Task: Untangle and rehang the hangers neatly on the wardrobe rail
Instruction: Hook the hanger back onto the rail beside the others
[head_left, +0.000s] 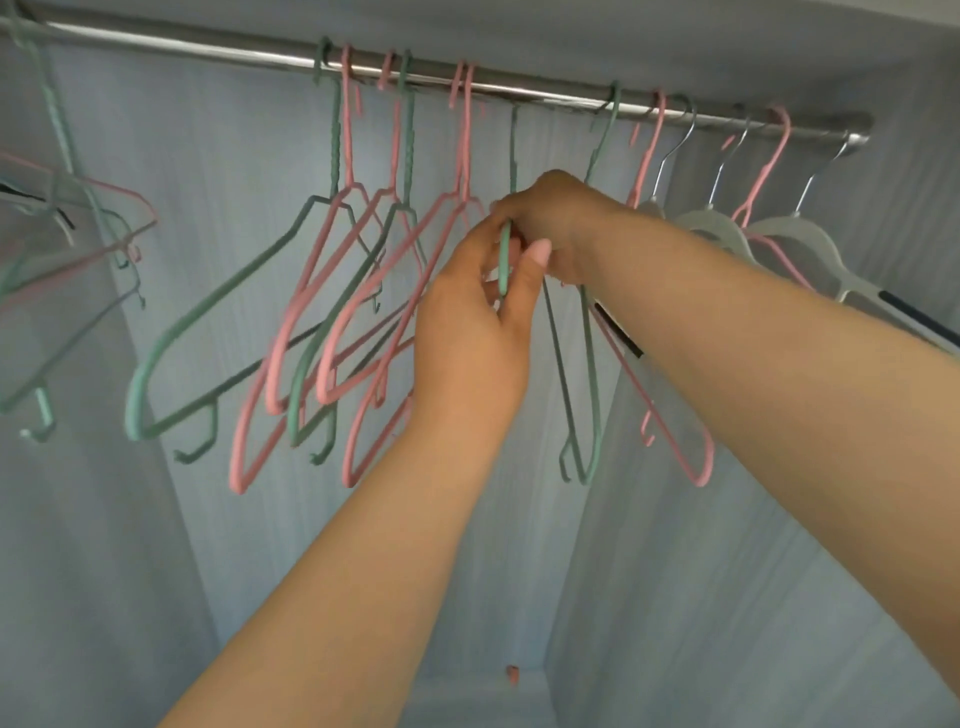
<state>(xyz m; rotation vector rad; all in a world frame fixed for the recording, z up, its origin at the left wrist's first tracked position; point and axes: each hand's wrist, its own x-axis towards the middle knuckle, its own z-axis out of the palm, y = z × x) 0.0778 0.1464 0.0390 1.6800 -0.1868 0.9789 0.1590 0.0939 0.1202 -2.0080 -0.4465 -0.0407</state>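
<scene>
My left hand (472, 332) pinches a green hanger (505, 260) between thumb and fingers. My right hand (558, 223), just above it, curls round the same hanger's neck. Its stem runs up to the rail (208, 47) overhead, with pink hangers (464, 145) to the left of both hands.

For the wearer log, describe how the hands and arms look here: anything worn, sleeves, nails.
The left hand and right hand wear no gloves, and no rings show on the parts in view. The left forearm and right forearm are uncovered, with no sleeve, watch or bracelet in view. The left thumbnail is longish, with pale pink polish.
</scene>
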